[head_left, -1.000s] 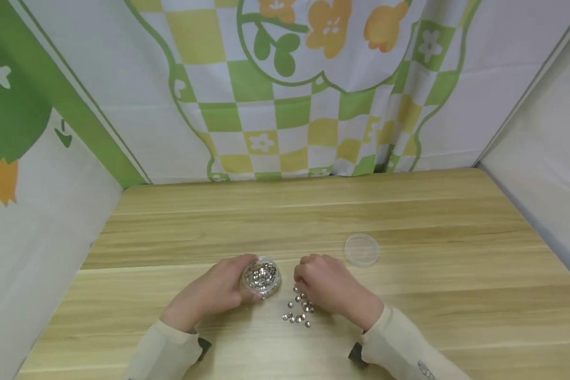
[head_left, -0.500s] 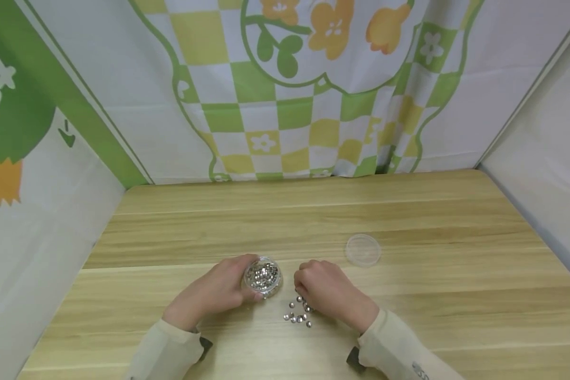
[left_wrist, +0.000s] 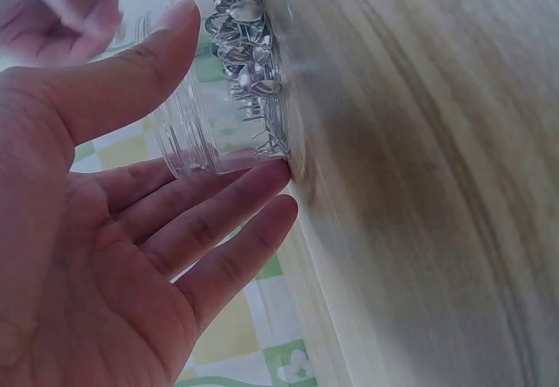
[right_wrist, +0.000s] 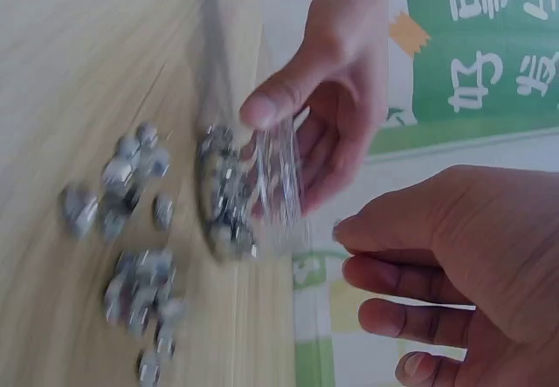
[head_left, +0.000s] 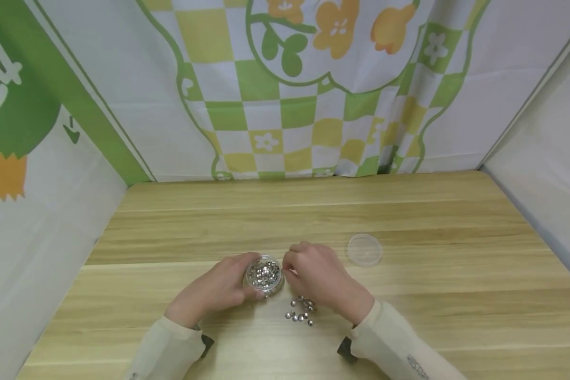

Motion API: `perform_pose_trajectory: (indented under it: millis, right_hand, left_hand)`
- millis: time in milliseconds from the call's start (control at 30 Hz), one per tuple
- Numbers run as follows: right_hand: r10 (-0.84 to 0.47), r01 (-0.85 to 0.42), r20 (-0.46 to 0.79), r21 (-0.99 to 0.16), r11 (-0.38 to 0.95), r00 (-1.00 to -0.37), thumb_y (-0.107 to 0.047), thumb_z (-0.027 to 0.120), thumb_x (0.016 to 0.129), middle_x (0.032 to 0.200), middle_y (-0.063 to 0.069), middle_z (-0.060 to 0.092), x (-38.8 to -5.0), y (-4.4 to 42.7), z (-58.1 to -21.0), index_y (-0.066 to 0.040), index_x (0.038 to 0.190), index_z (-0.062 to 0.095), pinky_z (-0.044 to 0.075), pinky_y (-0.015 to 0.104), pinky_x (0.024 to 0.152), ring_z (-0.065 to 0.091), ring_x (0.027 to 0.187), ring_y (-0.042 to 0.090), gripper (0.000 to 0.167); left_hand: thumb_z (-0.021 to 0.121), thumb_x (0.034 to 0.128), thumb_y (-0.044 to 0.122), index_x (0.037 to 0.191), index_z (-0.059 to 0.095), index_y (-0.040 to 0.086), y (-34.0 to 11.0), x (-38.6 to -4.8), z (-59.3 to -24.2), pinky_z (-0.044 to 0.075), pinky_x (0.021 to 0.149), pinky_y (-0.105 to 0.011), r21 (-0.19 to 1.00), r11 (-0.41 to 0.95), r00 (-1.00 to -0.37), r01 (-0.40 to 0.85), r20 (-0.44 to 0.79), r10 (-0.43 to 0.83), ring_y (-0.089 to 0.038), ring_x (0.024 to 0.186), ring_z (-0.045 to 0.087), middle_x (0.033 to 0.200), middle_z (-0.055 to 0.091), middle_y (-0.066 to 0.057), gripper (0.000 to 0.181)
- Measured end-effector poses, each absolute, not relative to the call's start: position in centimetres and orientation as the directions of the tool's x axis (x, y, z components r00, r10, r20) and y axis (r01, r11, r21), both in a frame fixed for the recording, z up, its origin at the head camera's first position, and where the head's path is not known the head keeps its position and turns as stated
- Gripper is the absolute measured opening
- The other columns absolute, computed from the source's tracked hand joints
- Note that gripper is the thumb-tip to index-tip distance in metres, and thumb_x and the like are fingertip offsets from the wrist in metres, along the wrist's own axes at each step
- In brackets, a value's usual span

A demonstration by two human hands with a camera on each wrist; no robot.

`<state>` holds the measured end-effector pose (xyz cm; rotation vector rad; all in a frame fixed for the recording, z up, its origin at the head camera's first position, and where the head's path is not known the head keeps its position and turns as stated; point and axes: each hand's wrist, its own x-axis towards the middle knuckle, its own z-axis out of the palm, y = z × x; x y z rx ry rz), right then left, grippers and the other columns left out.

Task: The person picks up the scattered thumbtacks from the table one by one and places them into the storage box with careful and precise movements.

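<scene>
My left hand [head_left: 223, 282] grips a clear round plastic jar [head_left: 265, 288] by its side, thumb and fingers around the wall. Silver thumbtacks [left_wrist: 246, 55] with domed heads fill the jar's lower part in the left wrist view. My right hand [head_left: 315, 272] is at the jar's right rim, thumb and forefinger drawn together. A small grey glint at its thumb tip in the right wrist view looks like a thumbtack [right_wrist: 339, 231], mostly hidden by the fingers. Loose thumbtacks [head_left: 300, 317] lie on the table just below the right hand, in front of the jar.
A clear round lid [head_left: 364, 249] lies flat on the wooden table [head_left: 456, 264], to the right of and beyond the right hand. A checked, flowered cloth [head_left: 294, 113] hangs at the table's back edge. White cloth walls stand on both sides.
My right hand has gone from the loose thumbtacks up and left to the jar's rim. The left hand keeps its hold on the jar. The view has shifted slightly.
</scene>
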<state>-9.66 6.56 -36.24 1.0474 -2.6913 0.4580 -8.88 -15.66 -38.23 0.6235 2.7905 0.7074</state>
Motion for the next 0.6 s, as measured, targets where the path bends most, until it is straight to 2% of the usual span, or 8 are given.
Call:
perform_pose_trajectory:
  millis: [167,433,600]
  right_hand:
    - [-0.661,-0.717,0.279,-0.25,0.65,-0.697,-0.016,0.067,0.086,0.079,-0.007,0.068,-10.3,4.1,-36.3,-0.018,0.083,0.074,0.051,0.022,0.062,0.058,0.069,0.006,0.008]
    - [-0.68,-0.732,0.27,-0.252,0.633,-0.681,-0.017,0.067,0.087,0.074,-0.007,0.064,-10.4,2.6,-36.7,-0.018,0.084,0.075,0.048,0.022,0.056,0.051,0.063,0.006,0.009]
    - [-0.652,-0.691,0.234,-0.307,0.654,-0.721,-0.019,0.066,0.089,0.085,-0.006,0.069,-10.4,3.7,-36.7,-0.017,0.092,0.076,0.054,0.023,0.066,0.061,0.074,0.008,0.01]
  left_hand:
    - [0.079,0.0772,0.031,0.131,0.053,0.003,-15.7,-8.9,-38.3,0.053,0.098,-0.045,0.485,0.78,-0.877,0.396,-0.052,0.477,-0.027,0.109,0.066,0.12,0.067,-0.011,0.066]
    - [0.078,0.0787,0.03,0.124,0.055,0.006,-15.9,-9.0,-38.6,0.052,0.099,-0.045,0.492,0.759,-0.862,0.426,-0.034,0.506,-0.026,0.111,0.065,0.117,0.068,-0.008,0.056]
    - [0.079,0.0773,0.031,0.129,0.054,0.003,-15.9,-8.9,-38.4,0.053,0.099,-0.046,0.487,0.774,-0.872,0.404,-0.05,0.486,-0.028,0.11,0.065,0.119,0.067,-0.011,0.064]
